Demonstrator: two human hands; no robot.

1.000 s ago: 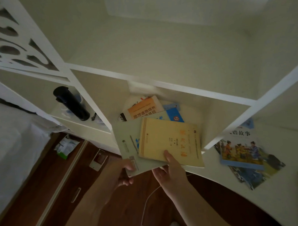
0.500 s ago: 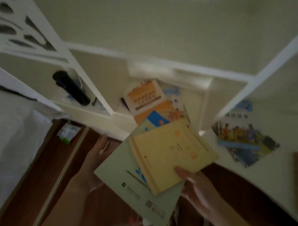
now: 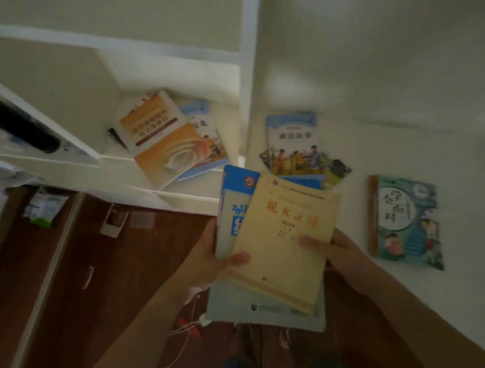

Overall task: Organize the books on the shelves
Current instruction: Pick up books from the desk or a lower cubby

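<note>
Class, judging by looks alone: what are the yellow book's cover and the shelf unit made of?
Yellow book: probably matte paper or thin card; its cover looks dull, without glare. Shelf unit: seemingly white-painted or laminated board, going by its smooth, flat panels; the core is hidden.

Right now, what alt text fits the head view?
Two hands, left hand and right hand, hold a yellow book stacked on a pale blue-topped book before white shelves. Other books lie flat nearby.
</note>
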